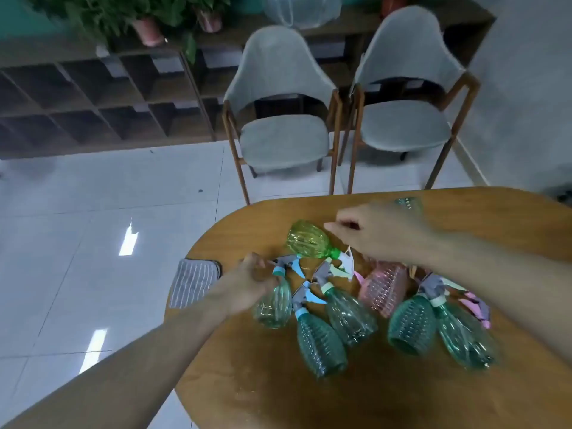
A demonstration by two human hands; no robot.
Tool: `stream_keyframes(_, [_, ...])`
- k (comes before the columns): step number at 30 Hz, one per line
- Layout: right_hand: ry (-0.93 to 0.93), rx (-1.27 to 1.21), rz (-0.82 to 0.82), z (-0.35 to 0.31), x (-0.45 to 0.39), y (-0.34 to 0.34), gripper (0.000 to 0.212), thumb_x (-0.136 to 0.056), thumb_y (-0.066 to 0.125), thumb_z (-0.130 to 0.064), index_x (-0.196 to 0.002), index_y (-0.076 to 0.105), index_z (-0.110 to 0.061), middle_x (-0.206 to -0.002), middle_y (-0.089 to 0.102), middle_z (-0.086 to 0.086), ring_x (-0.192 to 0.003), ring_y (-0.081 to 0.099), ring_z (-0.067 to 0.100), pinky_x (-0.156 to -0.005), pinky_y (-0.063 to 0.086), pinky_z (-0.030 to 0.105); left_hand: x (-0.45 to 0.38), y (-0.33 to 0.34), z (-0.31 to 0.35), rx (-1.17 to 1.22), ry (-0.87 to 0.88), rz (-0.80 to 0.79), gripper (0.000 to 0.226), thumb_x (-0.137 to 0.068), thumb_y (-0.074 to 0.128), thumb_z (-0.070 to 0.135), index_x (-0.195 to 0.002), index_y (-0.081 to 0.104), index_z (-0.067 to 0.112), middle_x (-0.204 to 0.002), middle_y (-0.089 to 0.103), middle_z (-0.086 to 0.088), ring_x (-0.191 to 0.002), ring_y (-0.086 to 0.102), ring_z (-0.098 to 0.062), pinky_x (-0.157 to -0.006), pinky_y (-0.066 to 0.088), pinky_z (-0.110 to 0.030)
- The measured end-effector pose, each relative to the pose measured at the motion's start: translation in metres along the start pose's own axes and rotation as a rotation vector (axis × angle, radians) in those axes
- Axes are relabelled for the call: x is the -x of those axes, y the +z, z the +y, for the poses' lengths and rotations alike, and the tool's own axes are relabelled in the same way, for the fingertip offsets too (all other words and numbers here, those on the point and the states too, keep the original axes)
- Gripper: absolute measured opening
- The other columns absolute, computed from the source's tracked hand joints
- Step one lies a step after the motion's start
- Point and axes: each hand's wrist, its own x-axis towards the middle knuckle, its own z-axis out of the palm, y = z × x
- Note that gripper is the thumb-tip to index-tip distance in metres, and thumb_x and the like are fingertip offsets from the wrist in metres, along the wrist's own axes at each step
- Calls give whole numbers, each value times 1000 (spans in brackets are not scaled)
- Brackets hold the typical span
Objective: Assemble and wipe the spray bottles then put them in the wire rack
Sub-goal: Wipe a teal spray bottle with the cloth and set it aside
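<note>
Several plastic spray bottles lie in a heap on the wooden table (309,397). A yellow-green bottle (306,239) lies furthest back in the heap, a pink bottle (385,286) is in the middle, and teal ones (320,345) (408,323) lie in front. My left hand (250,280) grips the neck of a pale green bottle (274,305), just below its grey and blue trigger head. Above the heap, just right of the yellow-green bottle, hovers my right hand (380,230); its fingers are loosely bent and nothing shows in them. No wire rack is in view.
A grey striped cloth (193,281) hangs over the table's left edge. One more teal bottle (408,204) lies behind my right hand. Two grey chairs (278,119) (405,97) stand beyond the table, with a dark cubby shelf (93,97) and potted plants at the back left.
</note>
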Motion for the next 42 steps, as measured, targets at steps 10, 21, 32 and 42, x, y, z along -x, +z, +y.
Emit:
stream_keyframes(10, [-99, 26, 117, 56, -35, 103, 51, -99, 35, -58, -72, 57, -20, -53, 43, -9, -45, 36, 10, -46, 31, 25, -82, 50, -19, -134, -147, 54, 81, -87, 68, 58, -147, 23, 26, -145, 41, -10, -109, 55, -29, -86, 48, -42])
stream_keyframes(21, [-153, 126, 201, 46, -32, 153, 52, -103, 36, -50, -72, 54, -13, -54, 47, -4, -49, 42, 7, -51, 31, 26, -92, 86, -31, -151, -180, 55, 86, -85, 71, 60, -146, 22, 23, -131, 55, -16, -104, 66, -37, -94, 57, -52])
stream_keyframes(32, [-153, 69, 426, 24, 72, 175, 53, -98, 43, -54, -64, 48, -13, -50, 53, 0, -55, 54, 16, -56, 44, 30, -13, 118, -74, 161, 56, 536, 79, -81, 76, 56, -139, 50, 8, -111, 68, -5, -91, 67, -22, -83, 56, -38])
stream_keyframes(42, [-139, -190, 202, -33, 81, 205, 22, -95, 54, -45, -91, 70, -30, -73, 71, 2, -51, 52, 14, -51, 41, 22, 70, 131, -115, 539, 205, 687, 48, -78, 81, 54, -113, 66, 23, -97, 76, 1, -82, 75, -17, -78, 62, -38])
